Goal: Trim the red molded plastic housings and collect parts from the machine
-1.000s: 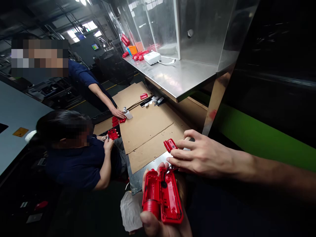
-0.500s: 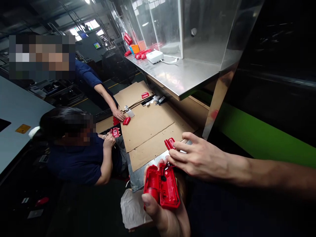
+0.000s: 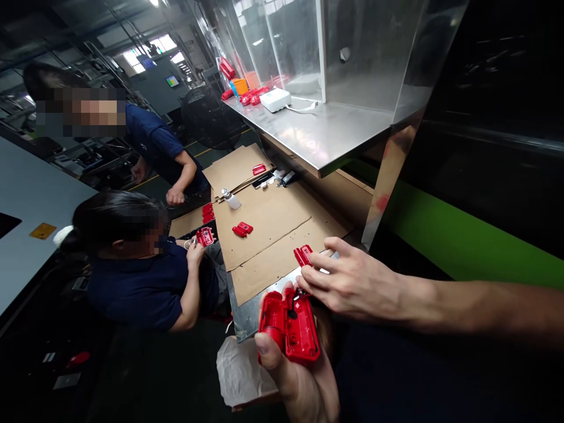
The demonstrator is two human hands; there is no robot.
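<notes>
Left hand point(image 3: 291, 370) is clamped around red plastic housing point(image 3: 291, 326), held open-side up below the cardboard-covered bench point(image 3: 268, 235). Right hand point(image 3: 352, 282) fingertips are pinched at its top edge. Housing judged light, stiff, smooth; best gripped by the side walls.

The right hand point(image 3: 352, 285) hid the top end of the red housing point(image 3: 291, 326), the left hand point(image 3: 295, 382) ran off the bottom edge, and the small red part point(image 3: 303, 255) beyond the fingertips was too small to identify.
</notes>
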